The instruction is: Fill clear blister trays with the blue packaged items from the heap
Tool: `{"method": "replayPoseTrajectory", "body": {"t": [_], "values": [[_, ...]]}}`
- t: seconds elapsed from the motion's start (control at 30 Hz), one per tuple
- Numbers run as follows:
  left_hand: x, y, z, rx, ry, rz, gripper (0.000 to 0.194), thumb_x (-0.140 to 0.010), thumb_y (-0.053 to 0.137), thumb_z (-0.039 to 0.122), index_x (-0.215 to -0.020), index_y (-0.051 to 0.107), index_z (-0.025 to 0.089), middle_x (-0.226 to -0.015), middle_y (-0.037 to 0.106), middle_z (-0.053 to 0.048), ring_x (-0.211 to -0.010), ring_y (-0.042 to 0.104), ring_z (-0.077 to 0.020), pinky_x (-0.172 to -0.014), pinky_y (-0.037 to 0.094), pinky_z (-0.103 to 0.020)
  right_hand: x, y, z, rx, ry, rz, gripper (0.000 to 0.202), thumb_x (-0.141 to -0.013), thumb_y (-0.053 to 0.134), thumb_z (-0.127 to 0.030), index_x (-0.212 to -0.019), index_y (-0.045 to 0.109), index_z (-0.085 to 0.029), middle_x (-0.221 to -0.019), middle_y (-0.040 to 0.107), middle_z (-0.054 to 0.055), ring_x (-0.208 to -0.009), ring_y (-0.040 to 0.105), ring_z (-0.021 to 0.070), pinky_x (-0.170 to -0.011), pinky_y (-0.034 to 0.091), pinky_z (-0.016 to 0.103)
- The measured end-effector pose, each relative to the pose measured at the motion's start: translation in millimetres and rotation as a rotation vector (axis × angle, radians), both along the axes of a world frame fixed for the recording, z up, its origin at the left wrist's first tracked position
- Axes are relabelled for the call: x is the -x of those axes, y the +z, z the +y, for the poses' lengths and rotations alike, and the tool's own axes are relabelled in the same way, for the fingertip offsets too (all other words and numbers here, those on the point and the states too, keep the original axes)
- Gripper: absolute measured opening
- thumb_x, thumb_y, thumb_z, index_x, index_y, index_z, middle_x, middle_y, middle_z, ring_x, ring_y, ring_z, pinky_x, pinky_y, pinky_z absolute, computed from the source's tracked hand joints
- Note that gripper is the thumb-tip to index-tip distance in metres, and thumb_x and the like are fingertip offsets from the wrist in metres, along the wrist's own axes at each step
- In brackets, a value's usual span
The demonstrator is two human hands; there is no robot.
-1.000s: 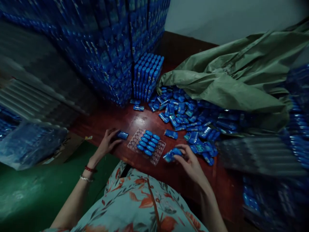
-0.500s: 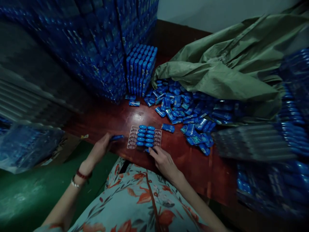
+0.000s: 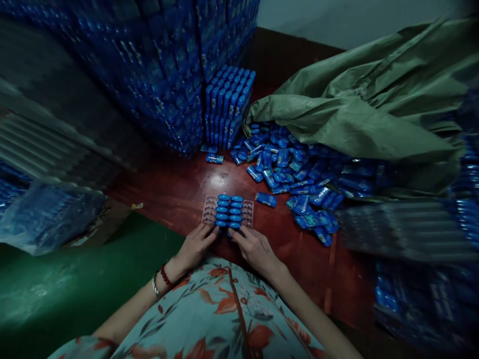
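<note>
A clear plastic tray (image 3: 247,213) with moulded hollows lies near the table's front edge. Two columns of blue packs (image 3: 229,210) with rounded ends stand in its middle, and the hollows on either side show bare. My left hand (image 3: 195,245) is at the tray's near left, its fingertips closed on a blue pack beside the front row. At the near right, my right hand (image 3: 255,248) has its thumb and fingers closed on another blue pack. Both held packs are mostly hidden by my fingers.
Loose blue packs (image 3: 283,158) spill from a green cloth sack (image 3: 337,107) at the right. Behind the tray stands a neat stack of packs (image 3: 229,102), next to a tall wrapped stack (image 3: 160,75). Grey ridged trays (image 3: 396,229) lie far right; one loose pack (image 3: 266,199) lies nearby.
My left hand has moved right, carrying its blue pack from beside the tray to the tray's near edge. My right hand has stayed by the front row. The view has shifted slightly.
</note>
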State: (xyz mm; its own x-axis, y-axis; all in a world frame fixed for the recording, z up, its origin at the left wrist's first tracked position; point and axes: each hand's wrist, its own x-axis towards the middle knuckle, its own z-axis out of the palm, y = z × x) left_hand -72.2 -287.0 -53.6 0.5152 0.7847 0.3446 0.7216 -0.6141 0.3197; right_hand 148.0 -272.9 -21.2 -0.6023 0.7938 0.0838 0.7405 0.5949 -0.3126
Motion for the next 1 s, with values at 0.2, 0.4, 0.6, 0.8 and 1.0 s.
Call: {"method": "replayPoseTrajectory", "body": {"t": [0.2,0.4,0.6,0.8,1.0], "values": [[-5.4,18.9,13.6,0.107,-0.258,0.158,0.028,-0.093,0.032,0.013,-0.109,0.054,0.013,-0.095,0.058,-0.011,-0.087,0.052,-0.0197,-0.075,0.051,-0.032,3.2,-13.7,-7.2,-0.147,-0.021,0.023,0.037,-0.09,0.044,-0.011,-0.123,0.058,-0.02,-0.08,0.06,0.005,-0.072,0.054,0.0146,-0.069,0.044,0.025],[-5.4,13.5,16.9,0.02,-0.26,0.141,0.032,-0.092,0.032,0.011,-0.116,0.052,0.012,-0.104,0.057,-0.014,-0.093,0.051,-0.0207,-0.077,0.05,-0.032,-0.5,-19.1,-5.4,-0.151,-0.039,0.037,0.04,-0.092,0.042,-0.013,-0.13,0.053,-0.023,-0.07,0.059,0.002,-0.065,0.056,0.0119,-0.067,0.044,0.023],[10.4,4.2,43.7,-0.063,-0.06,-0.134,0.033,-0.093,0.042,0.021,-0.124,0.05,0.023,-0.116,0.053,-0.01,-0.098,0.053,-0.0176,-0.08,0.048,-0.029,-24.9,-26.2,9.3,-0.155,-0.195,0.366,0.038,-0.094,0.043,-0.023,-0.131,0.051,-0.022,-0.078,0.065,0.004,-0.069,0.059,0.013,-0.07,0.048,0.025],[4.2,0.6,175.2,0.278,0.569,-0.201,0.038,-0.092,0.043,0.037,-0.117,0.055,0.011,-0.11,0.056,-0.015,-0.105,0.052,-0.0265,-0.092,0.042,-0.041,-63.7,-31.8,62.9,-0.084,-0.742,0.101,0.039,-0.091,0.044,-0.039,-0.12,0.058,-0.017,-0.102,0.055,0.013,-0.094,0.056,0.0259,-0.078,0.048,0.039],[-19.4,-12.9,245.5,0.398,0.703,-0.07,0.058,-0.081,0.06,0.047,-0.118,0.049,0.004,-0.116,0.05,-0.024,-0.11,0.049,-0.0358,-0.091,0.04,-0.043,-71.3,-49.4,70.5,-0.052,-0.63,0.03,0.036,-0.091,0.042,-0.037,-0.119,0.054,-0.017,-0.105,0.051,0.012,-0.096,0.052,0.0255,-0.08,0.047,0.04]]}}
